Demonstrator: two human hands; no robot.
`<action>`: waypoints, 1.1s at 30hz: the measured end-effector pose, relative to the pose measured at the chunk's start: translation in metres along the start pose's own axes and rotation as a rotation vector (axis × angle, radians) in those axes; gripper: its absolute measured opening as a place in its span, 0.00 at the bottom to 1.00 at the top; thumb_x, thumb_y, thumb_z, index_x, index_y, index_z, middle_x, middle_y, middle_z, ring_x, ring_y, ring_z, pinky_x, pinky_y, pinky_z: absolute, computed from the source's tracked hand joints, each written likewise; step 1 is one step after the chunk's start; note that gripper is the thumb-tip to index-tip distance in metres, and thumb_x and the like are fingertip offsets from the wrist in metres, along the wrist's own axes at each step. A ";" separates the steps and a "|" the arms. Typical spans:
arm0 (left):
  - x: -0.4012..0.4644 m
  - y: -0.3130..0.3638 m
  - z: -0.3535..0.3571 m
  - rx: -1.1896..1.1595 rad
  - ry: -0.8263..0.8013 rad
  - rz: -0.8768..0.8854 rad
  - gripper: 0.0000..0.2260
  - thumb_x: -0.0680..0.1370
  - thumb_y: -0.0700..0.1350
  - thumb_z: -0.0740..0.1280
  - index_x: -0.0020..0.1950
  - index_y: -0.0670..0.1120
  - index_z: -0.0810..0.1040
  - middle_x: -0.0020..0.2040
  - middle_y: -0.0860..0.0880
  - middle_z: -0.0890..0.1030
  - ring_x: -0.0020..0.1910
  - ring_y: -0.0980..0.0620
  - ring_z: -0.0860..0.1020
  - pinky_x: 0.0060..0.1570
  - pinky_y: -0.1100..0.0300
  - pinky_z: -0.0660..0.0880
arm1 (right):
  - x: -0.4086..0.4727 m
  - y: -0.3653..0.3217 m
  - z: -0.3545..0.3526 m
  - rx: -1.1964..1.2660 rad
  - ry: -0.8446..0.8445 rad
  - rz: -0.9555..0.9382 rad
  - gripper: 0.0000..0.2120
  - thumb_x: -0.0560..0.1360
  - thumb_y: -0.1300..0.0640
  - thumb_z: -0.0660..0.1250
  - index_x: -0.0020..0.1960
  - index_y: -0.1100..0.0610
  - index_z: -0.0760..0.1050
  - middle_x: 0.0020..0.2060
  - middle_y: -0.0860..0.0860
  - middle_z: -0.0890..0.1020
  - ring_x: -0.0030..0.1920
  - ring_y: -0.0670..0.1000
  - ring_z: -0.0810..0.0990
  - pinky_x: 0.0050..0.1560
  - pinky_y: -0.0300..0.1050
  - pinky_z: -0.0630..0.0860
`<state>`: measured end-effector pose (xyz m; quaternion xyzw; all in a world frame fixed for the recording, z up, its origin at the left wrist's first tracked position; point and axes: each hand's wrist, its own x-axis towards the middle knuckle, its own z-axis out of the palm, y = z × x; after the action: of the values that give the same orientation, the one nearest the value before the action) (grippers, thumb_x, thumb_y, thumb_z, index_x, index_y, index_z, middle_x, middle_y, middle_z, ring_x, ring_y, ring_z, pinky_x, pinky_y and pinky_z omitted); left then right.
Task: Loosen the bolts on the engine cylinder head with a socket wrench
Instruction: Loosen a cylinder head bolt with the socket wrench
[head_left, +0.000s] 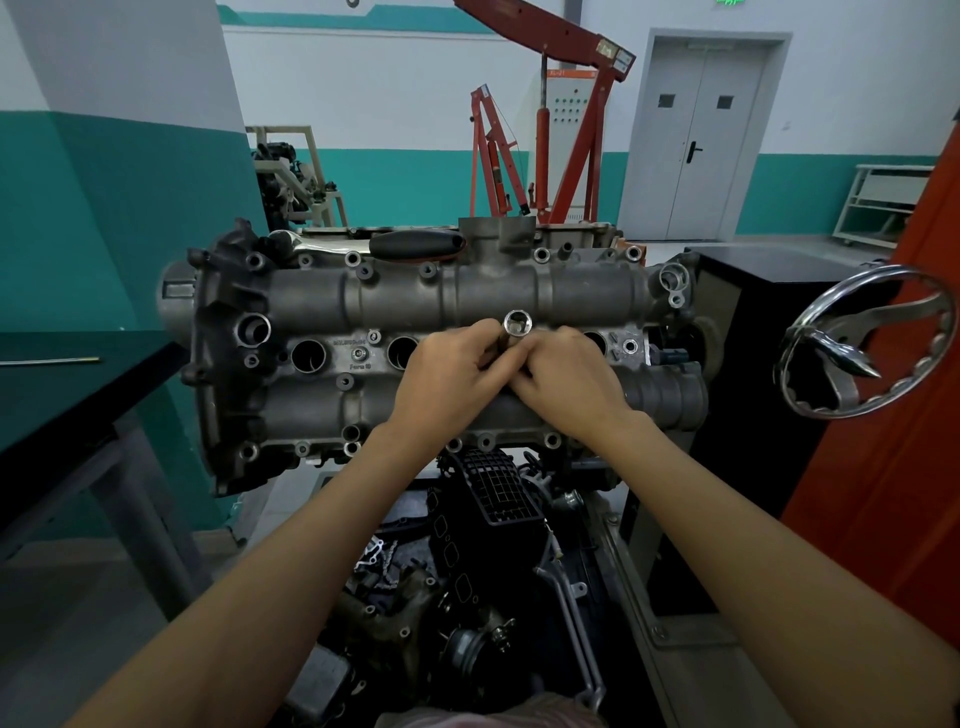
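Chrome socket (517, 323) pinched between both our hands' fingers (485, 343); a loose pinch could drop it into a plug hole (308, 355).

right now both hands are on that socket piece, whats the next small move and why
Probably fetch the ratchet wrench lying on the far edge of the cylinder head. The left hand and right hand hold only the socket, open end up, with no handle on it.

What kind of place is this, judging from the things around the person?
Probably an automotive training workshop. An engine cylinder head sits on a stand with a chrome handwheel, a red engine hoist stands behind it, and both hands hold a socket.
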<state>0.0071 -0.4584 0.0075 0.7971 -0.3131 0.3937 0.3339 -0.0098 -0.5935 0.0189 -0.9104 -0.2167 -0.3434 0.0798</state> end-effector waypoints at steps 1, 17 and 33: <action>0.000 0.001 0.000 0.009 0.009 0.004 0.19 0.76 0.51 0.65 0.33 0.40 0.69 0.24 0.54 0.63 0.24 0.53 0.64 0.27 0.58 0.63 | 0.000 -0.001 0.000 0.005 0.005 -0.003 0.11 0.77 0.54 0.59 0.49 0.61 0.76 0.43 0.57 0.81 0.43 0.59 0.76 0.38 0.38 0.51; -0.001 0.005 -0.002 -0.044 0.043 -0.017 0.14 0.76 0.51 0.62 0.33 0.48 0.64 0.24 0.57 0.63 0.23 0.58 0.64 0.28 0.63 0.59 | 0.000 0.001 0.003 0.075 0.020 0.047 0.12 0.75 0.49 0.61 0.47 0.57 0.76 0.41 0.52 0.82 0.42 0.55 0.77 0.41 0.39 0.60; -0.001 0.006 -0.002 -0.013 0.006 0.011 0.19 0.74 0.55 0.58 0.38 0.39 0.70 0.26 0.54 0.64 0.25 0.52 0.67 0.27 0.56 0.67 | -0.001 0.001 0.001 0.070 -0.022 0.045 0.11 0.75 0.52 0.59 0.47 0.59 0.75 0.43 0.53 0.80 0.38 0.50 0.70 0.40 0.39 0.57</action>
<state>0.0014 -0.4598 0.0092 0.7919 -0.3192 0.3960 0.3381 -0.0091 -0.5941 0.0176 -0.9154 -0.2092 -0.3234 0.1171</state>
